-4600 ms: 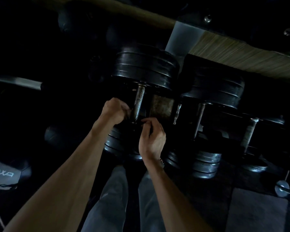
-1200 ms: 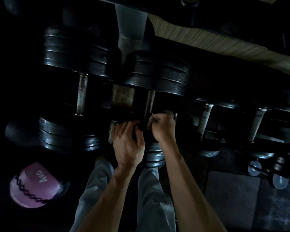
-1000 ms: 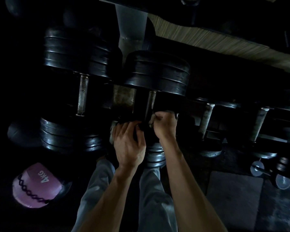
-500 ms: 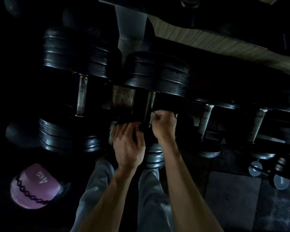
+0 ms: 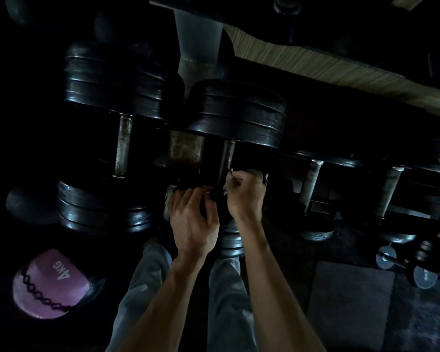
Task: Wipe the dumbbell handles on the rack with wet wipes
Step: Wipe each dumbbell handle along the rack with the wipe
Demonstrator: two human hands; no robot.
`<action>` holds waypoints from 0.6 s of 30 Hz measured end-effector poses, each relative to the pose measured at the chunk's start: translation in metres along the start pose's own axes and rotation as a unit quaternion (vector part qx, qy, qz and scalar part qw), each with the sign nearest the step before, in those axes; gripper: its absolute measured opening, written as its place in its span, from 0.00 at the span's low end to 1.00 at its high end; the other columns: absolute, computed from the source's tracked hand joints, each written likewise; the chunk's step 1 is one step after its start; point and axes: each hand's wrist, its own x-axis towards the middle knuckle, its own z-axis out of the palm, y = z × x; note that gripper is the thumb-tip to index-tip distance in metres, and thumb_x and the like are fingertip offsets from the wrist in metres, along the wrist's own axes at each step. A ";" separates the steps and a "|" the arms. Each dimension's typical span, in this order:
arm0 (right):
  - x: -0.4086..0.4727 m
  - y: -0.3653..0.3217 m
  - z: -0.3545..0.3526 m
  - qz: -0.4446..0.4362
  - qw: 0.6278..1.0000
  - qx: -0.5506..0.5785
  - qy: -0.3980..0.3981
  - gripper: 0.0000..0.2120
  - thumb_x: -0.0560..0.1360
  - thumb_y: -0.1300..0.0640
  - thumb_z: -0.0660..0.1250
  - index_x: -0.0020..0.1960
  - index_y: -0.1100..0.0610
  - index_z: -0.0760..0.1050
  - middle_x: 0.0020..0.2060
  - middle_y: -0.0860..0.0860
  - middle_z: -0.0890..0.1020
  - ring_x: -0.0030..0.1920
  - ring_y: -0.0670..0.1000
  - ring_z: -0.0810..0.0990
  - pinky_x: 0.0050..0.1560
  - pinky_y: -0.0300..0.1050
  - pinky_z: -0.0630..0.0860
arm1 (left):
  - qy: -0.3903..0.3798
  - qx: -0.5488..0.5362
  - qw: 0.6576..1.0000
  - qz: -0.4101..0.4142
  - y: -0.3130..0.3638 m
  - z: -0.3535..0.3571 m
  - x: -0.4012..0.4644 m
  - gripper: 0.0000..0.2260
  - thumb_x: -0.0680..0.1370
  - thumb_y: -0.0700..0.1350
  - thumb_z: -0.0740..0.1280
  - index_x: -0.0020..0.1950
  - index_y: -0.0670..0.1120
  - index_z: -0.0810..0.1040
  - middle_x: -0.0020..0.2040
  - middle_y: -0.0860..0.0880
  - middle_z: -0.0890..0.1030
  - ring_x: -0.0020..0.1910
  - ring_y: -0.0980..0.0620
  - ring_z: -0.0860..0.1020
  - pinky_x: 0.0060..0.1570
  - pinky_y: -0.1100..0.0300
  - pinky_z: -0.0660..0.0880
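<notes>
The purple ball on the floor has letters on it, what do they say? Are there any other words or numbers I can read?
"4KG" on the purple ball, in white, seen turned sideways.
"5KG", probably, on the grey end of a small dumbbell on the floor at far right; small and blurred, so not sure.
The big dumbbells on the rack show no readable text.

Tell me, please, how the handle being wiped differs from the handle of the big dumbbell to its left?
The wiped handle is gripped low down by the right hand through a pale wipe, so only its upper part shows; the left dumbbell's handle is untouched and bare along its whole length. The left handle looks mottled and lighter, the wiped one darker. Both are metal bars between stacked black plates.
</notes>
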 end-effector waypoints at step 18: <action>0.015 -0.005 0.005 0.003 0.999 0.019 0.026 0.09 0.79 0.64 0.65 0.44 0.67 0.82 0.39 0.61 0.85 0.40 0.57 0.83 0.34 0.40 0.74 | -0.004 0.008 1.000 0.004 -0.002 0.000 0.001 0.13 0.76 0.46 0.58 0.50 0.49 0.83 0.46 0.52 0.84 0.48 0.48 0.78 0.61 0.56 0.66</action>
